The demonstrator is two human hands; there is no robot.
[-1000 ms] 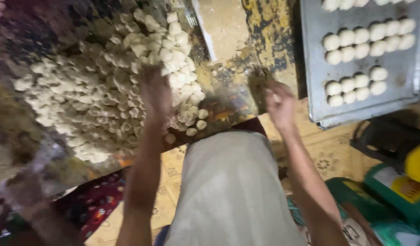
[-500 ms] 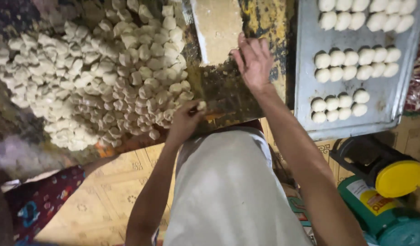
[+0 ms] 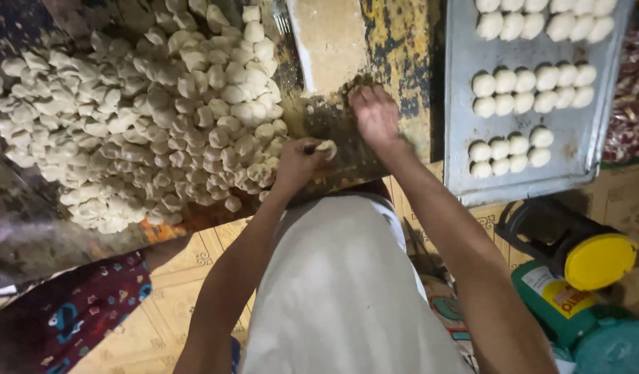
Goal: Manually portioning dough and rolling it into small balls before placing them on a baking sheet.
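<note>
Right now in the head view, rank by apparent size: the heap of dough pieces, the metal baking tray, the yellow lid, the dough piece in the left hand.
1. Heap of dough pieces
2. Metal baking tray, cropped by the frame, so its place is unsure
3. Yellow lid, nearer the camera
4. Dough piece in the left hand

From my feed, the only packaging sits at the lower right, on the floor below the counter's edge. I see a green container (image 3: 551,305) with a round yellow lid (image 3: 600,261), lying tilted. On its side there is a label (image 3: 558,294), with a white patch towards the left and a yellow band with red lettering beside it. Just below it lies a teal bag or wrapper (image 3: 614,350), crumpled and partly cut off by the frame. No signs or screens show.
</note>
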